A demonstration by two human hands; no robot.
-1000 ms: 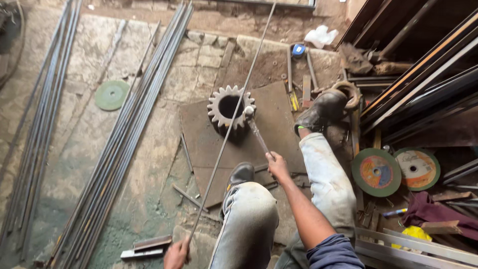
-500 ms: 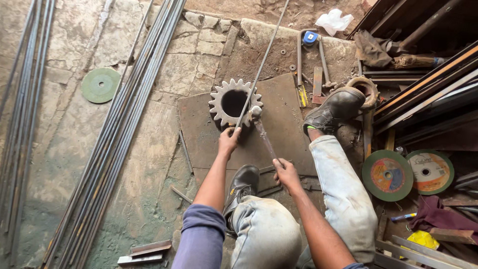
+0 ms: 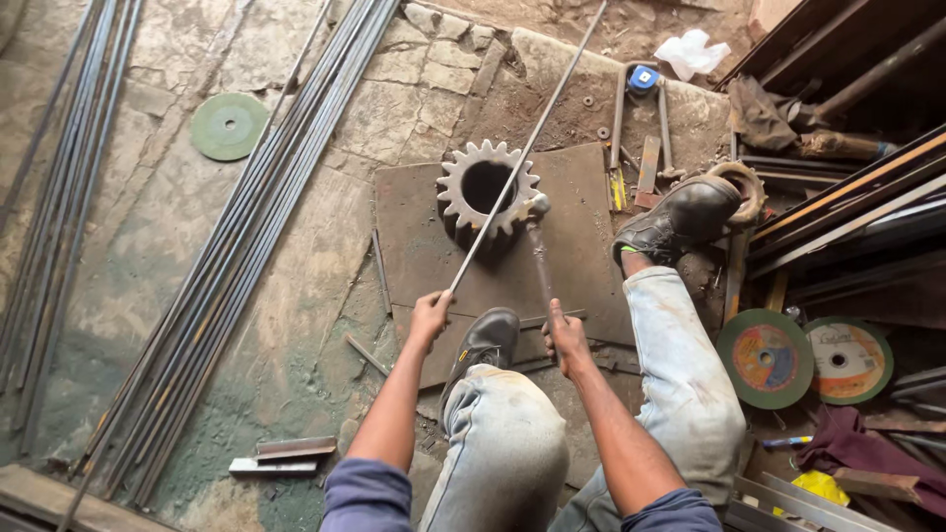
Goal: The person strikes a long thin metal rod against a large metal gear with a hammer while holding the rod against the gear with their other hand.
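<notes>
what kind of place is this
Most likely a metalworking workshop: bundles of long steel rods lie on the stone floor, a large toothed steel gear sits on a rusty steel plate, and round abrasive cutting discs lie nearby.

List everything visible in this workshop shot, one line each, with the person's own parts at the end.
Long thin steel rod: one, grey, lying across the gear, held at its near end.
Large toothed steel gear: one, grey, on the plate.
Rusty flat steel plate: one, brown, on the stone floor.
Metal-handled hammer: one, grey, head by the gear.
Bundle of long steel rods: many, grey, left floor.
Green cutting disc: one, upper left.
Cutting discs with printed labels: two, green, right.
Black work boots: two, on the plate.
Left hand: grips the rod.
Right hand: grips the hammer handle.
</notes>
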